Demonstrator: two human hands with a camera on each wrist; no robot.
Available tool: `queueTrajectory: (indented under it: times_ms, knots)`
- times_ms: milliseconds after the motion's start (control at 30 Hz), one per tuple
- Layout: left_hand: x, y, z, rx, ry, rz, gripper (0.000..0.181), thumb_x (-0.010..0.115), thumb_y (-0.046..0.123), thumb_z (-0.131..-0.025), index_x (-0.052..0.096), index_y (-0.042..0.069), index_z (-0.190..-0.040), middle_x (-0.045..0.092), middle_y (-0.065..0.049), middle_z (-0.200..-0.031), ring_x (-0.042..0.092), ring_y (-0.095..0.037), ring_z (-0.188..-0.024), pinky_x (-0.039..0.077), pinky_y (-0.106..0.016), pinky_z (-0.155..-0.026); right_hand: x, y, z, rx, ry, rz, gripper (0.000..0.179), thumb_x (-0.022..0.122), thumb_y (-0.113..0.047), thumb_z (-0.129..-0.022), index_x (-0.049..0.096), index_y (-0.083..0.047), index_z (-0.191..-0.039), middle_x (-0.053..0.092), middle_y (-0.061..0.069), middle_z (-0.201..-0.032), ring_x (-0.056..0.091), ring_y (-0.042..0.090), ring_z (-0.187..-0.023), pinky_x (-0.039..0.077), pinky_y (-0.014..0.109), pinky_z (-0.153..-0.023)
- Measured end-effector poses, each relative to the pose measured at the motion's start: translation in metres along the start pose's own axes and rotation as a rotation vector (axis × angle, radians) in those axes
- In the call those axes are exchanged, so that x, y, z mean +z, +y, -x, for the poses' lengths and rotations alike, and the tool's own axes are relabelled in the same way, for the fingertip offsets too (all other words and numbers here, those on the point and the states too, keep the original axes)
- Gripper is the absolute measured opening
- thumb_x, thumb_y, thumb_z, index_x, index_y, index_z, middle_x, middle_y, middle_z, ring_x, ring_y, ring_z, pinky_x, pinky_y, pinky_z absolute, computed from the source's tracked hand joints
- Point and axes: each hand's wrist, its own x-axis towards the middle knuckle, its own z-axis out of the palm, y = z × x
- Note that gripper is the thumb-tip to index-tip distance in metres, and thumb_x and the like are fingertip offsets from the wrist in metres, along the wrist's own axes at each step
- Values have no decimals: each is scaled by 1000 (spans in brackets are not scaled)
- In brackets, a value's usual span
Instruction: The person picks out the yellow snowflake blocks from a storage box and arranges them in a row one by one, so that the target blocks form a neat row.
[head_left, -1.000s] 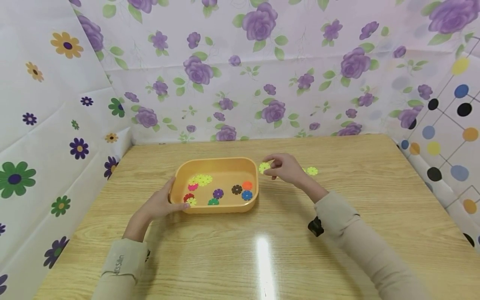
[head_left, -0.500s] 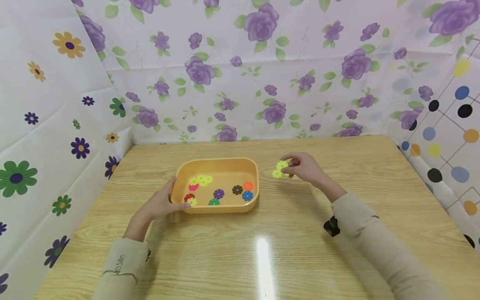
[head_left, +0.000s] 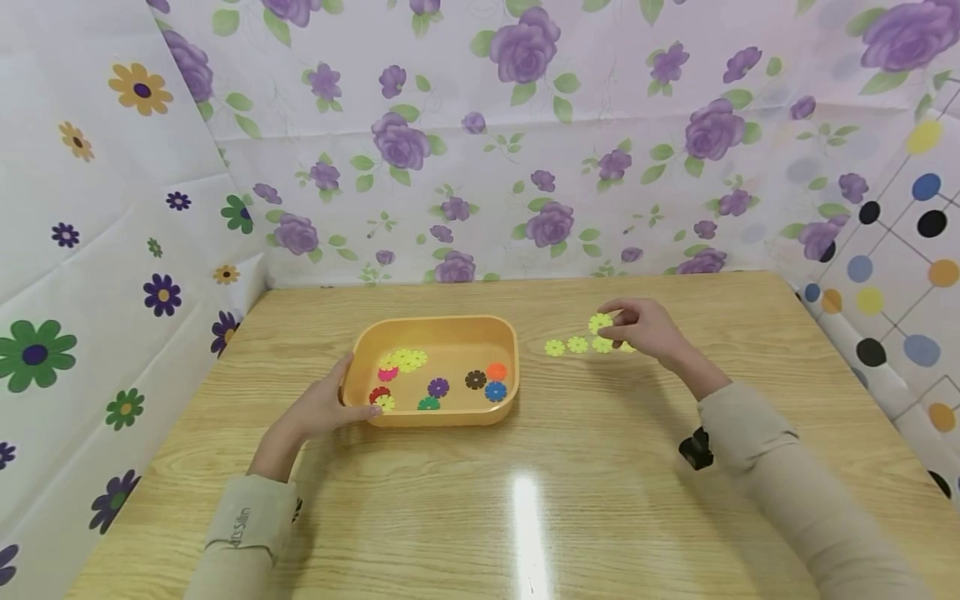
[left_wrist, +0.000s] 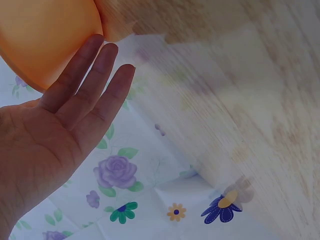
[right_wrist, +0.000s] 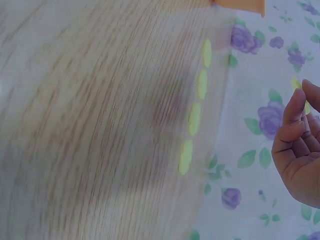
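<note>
My left hand [head_left: 318,407] rests against the left end of an orange plastic basin [head_left: 442,418], its thumb at the near rim. In the left wrist view, straight fingers [left_wrist: 95,82] lie along the outer wall. My right hand [head_left: 645,329] pinches a yellow snowflake-shaped disc [head_left: 599,323] between thumb and fingertips, raised over the table. Below it runs a row of several matching yellow discs, the leftmost yellow disc [head_left: 554,347] nearest the basin. The right hand partly covers the row's right end in the head view; the right wrist view shows the yellow row [right_wrist: 194,119] whole.
Inside the basin lie a clump of yellow discs [head_left: 405,360] and single ones: purple [head_left: 438,387], black [head_left: 475,380], orange [head_left: 497,372], blue [head_left: 495,392], green [head_left: 428,403], pink and red. A wooden table [head_left: 420,508] meets a floral cloth [head_left: 465,192] behind.
My right hand has moved right, from beside the basin to over the right part of the row, carrying the yellow disc and uncovering the row's left discs. The left hand stays on the basin.
</note>
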Motion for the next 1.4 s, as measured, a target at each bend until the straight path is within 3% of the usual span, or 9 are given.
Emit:
queueTrajectory:
  times_ms: [167, 267, 567, 1000, 1400]
  knots:
    - [0, 0, 0, 2, -1, 5, 109, 73, 40, -75, 1, -3, -144, 18, -32, -143, 32, -44, -124, 26, -56, -100, -11, 7, 1, 31, 12, -2, 42, 64, -16, -86, 53, -3, -123, 61, 13, -83, 62, 33, -75, 49, 32, -58]
    - [-1, 0, 1, 1, -3, 6, 109, 73, 40, -75, 0, -3, -144, 17, -32, -143, 29, -45, -125, 24, -56, -100, -18, 10, 1, 53, 17, 5, 43, 64, -17, -86, 51, -2, -125, 61, 16, -88, 61, 35, -78, 48, 32, -59]
    - [-1, 2, 1, -4, -1, 8, 109, 73, 39, -75, 1, -3, -144, 17, -32, -143, 29, -44, -126, 24, -56, -101, -36, 22, 2, 102, 42, 21, 46, 62, -17, -88, 47, 2, -127, 59, 21, -97, 62, 20, -71, 46, 29, -58]
    - [0, 2, 0, -7, -5, 11, 108, 73, 39, -75, 1, -2, -144, 16, -30, -144, 26, -44, -127, 22, -57, -101, -51, 51, 1, 165, 48, 129, 46, 58, -17, -90, 45, 5, -128, 59, 25, -102, 60, 35, -85, 47, 40, -66]
    - [1, -2, -1, 0, 0, 9, 109, 73, 40, -75, 1, -1, -145, 18, -29, -144, 30, -42, -126, 24, -55, -101, -49, 72, -2, 214, -18, 199, 44, 61, -15, -86, 50, 8, -122, 64, 17, -90, 59, 21, -74, 47, 32, -62]
